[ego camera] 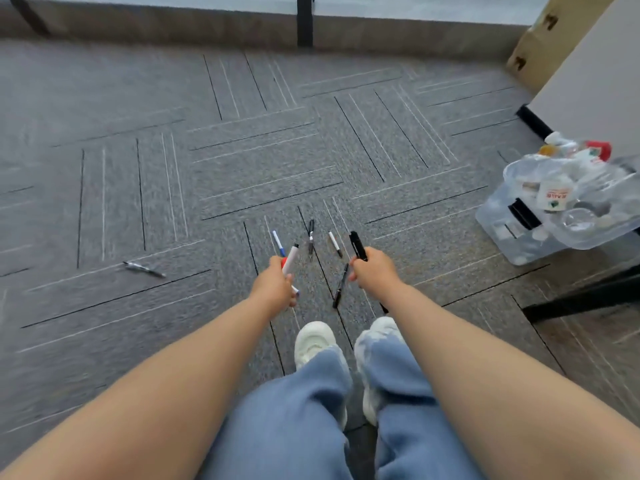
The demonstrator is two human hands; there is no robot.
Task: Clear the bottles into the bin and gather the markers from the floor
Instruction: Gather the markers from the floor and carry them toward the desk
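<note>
Nearest of all, two legs in blue jeans [304, 420] are seen, with two white shoes [313, 342] set on the gray carpet [138, 188]. Two bare arms are stretched out over the legs. The left hand [275, 285] is closed around a white marker [290, 260] with a dark tip, and something red is seen beside it in the same hand; how many markers are held there cannot be told for sure. The right hand [372, 266] is closed around one black marker [358, 245], which is pointed up and away. Between the two hands, one black pen [340, 285] is seen lying on the carpet, just in front of the shoes. A little farther out, three more markers are left on the floor in a row: a white one with a blue end [278, 242], a dark one [311, 237] in the middle, and a white one with a black end [335, 244]. One more marker [143, 269] is seen alone, well off to the left, blurred. On the right side, one clear plastic bin [502, 226] is set on the floor, and it is filled with empty bottles [554, 195]; they are too jumbled to be counted. Farthest away, in the right corner, one brown cardboard box [540, 46] is stood by the wall.
</note>
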